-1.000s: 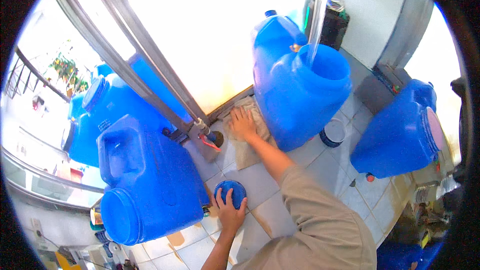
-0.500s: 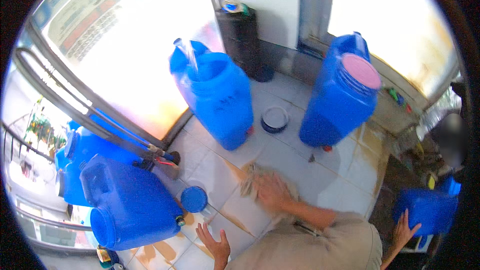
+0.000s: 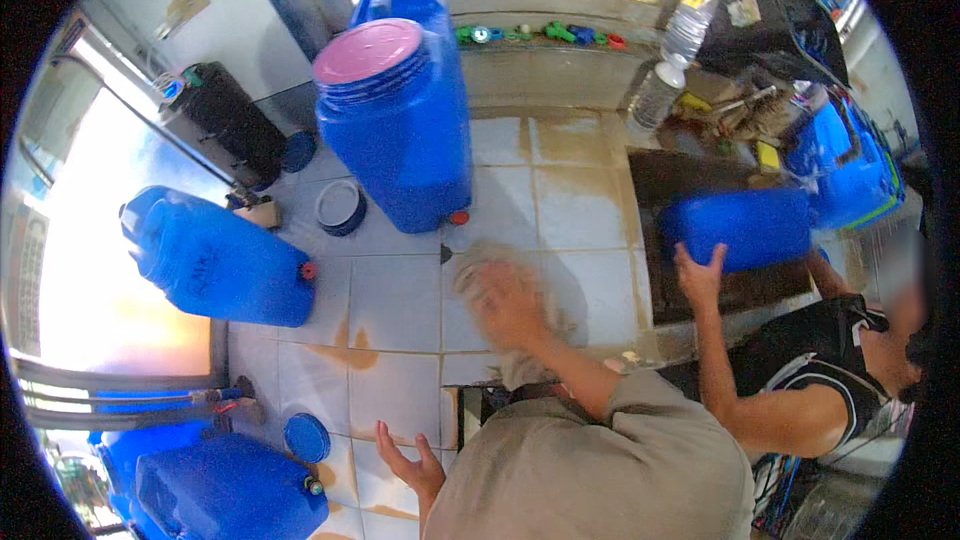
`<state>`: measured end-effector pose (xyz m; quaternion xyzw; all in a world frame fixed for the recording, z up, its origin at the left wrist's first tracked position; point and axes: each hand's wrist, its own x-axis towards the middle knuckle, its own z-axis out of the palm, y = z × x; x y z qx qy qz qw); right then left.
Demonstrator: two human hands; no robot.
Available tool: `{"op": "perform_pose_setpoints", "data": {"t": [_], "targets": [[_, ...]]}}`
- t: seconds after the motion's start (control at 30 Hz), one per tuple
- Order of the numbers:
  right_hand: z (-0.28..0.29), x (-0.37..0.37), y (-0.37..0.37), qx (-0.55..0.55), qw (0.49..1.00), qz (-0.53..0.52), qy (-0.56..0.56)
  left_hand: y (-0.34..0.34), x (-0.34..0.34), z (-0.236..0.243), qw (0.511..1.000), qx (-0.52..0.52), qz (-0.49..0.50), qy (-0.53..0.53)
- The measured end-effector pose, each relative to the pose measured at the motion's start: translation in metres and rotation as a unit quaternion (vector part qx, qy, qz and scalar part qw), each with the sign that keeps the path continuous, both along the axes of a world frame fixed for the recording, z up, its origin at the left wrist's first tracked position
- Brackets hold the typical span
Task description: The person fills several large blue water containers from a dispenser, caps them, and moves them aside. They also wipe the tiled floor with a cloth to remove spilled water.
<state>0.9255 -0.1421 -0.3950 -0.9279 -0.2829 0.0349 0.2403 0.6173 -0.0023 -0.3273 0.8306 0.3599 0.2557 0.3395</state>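
My right hand [image 3: 508, 308] presses on a crumpled beige cloth [image 3: 472, 268] lying on the stained white tile floor [image 3: 390, 310]; the hand is blurred by motion. My left hand [image 3: 408, 460] rests lower down with fingers spread and holds nothing. It is a short way right of a round blue lid [image 3: 306, 437] on the tiles. A big blue jerrycan with a pink cap [image 3: 400, 130] stands just beyond the cloth.
A blue jerrycan [image 3: 215, 260] lies on its side at left, and another [image 3: 225, 495] sits at lower left. A black barrel [image 3: 225, 135] stands at the back left. At right, another person's hand [image 3: 697, 275] touches a blue jerrycan [image 3: 740, 228]. Plastic bottles [image 3: 660, 90] stand near the back ledge.
My view has swung right, bringing another person and a further jerrycan into sight. My right hand stays on the cloth on the tiles; my left hand stays open, off the blue lid.
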Motion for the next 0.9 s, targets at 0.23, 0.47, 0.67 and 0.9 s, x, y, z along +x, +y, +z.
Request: {"op": "perform_pose_setpoints", "data": {"t": [0.23,0.47,0.67,0.9], "targets": [[0.002,0.019,-0.152,-0.225,0.868,-0.437,-0.075,0.006,0.012,-0.002,0.996,0.017,-0.086,-0.025],[-0.024,0.027,-0.211,0.022,0.875,-0.482,-0.038,-0.002,0.007,0.001,0.999,0.012,-0.048,0.005],[0.028,0.026,-0.156,0.208,0.903,-0.355,-0.125,0.004,-0.018,0.0,0.999,-0.016,0.016,-0.026],[0.171,0.033,0.026,-0.207,0.908,0.318,0.177,-0.002,-0.074,0.004,0.977,-0.007,0.201,-0.068]]}}
